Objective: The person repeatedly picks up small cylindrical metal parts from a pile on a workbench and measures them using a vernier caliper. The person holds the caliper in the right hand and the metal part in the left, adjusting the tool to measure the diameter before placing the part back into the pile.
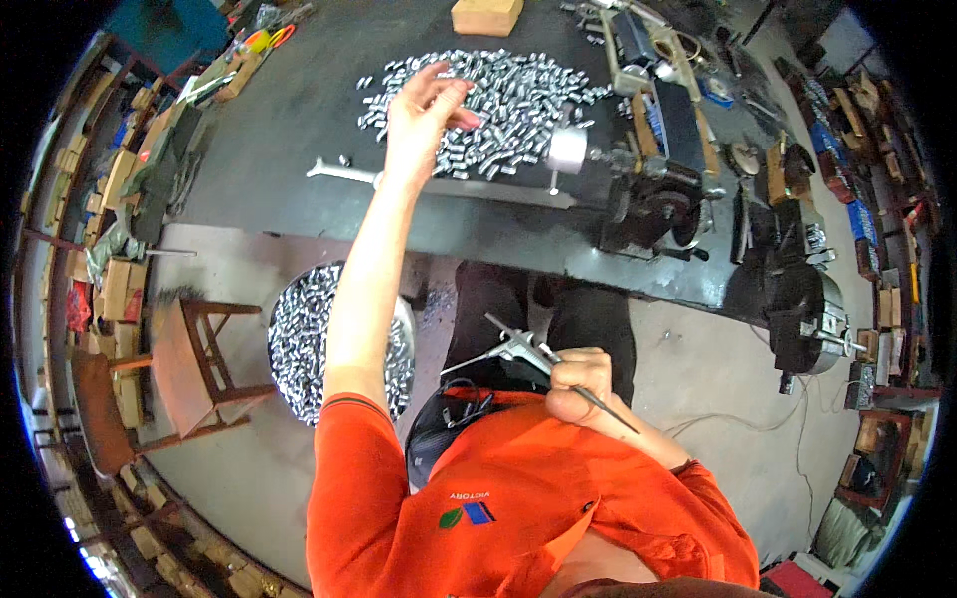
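My left arm is stretched out over the dark workbench point(259, 130). My left hand point(424, 115) hovers at the left part of a wide heap of small shiny metal cylinders point(528, 105). Its thumb and fingers are bent but apart, and I see nothing held in them. Close to my body, my right hand point(580, 387) is closed around a caliper point(520, 348), whose jaws point up and left. Below my left wrist lies an open-ended wrench point(339, 172), partly hidden by the arm.
A bench fixture point(653, 209) with a round metal head point(568, 149) stands right of the heap. Under my left forearm, a round container point(407, 334) holds more cylinders. A wooden block point(486, 15) sits at the back; a wooden chair point(199, 364) stands left.
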Tool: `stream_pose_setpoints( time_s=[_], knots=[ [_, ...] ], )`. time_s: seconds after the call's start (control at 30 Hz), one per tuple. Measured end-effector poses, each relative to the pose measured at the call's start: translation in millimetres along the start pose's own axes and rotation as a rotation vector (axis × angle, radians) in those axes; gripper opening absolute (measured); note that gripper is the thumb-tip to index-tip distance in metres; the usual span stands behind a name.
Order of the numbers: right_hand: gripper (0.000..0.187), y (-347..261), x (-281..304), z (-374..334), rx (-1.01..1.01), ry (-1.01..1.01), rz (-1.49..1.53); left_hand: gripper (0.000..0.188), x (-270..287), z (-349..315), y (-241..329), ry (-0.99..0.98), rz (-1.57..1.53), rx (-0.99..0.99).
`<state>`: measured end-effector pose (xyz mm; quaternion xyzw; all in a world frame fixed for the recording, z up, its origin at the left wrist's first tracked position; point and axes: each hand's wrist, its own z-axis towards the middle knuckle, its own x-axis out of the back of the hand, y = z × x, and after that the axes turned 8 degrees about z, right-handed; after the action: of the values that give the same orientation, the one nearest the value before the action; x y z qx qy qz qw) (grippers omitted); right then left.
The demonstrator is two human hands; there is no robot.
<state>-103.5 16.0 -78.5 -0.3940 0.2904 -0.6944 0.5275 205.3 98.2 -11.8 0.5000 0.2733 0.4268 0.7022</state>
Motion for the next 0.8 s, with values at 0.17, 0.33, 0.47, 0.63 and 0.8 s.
stream_pose_setpoints(
  time_s=[0.17,0.33,0.47,0.63,0.8],
  knots=[
    [0.048,3,-4,-3,-0.052,0.013,0.075,0.04,72,-81,-5,0.036,0.37,0.102],
    [0.036,3,-6,4,-0.083,-0.015,0.078,0.029,161,-184,-90,0.188,0.517,0.409],
    [0.03,9,-11,1,-0.087,-0.04,0.054,0.022,191,-251,-156,0.081,0.747,0.661],
    [0.029,11,-14,-1,-0.1,-0.047,0.11,0.027,183,-264,-189,-0.117,1.442,0.784],
    [0.027,6,-9,-3,-0.123,-0.05,0.077,0.018,172,-255,-202,-0.25,1.537,0.763]
  ],
)
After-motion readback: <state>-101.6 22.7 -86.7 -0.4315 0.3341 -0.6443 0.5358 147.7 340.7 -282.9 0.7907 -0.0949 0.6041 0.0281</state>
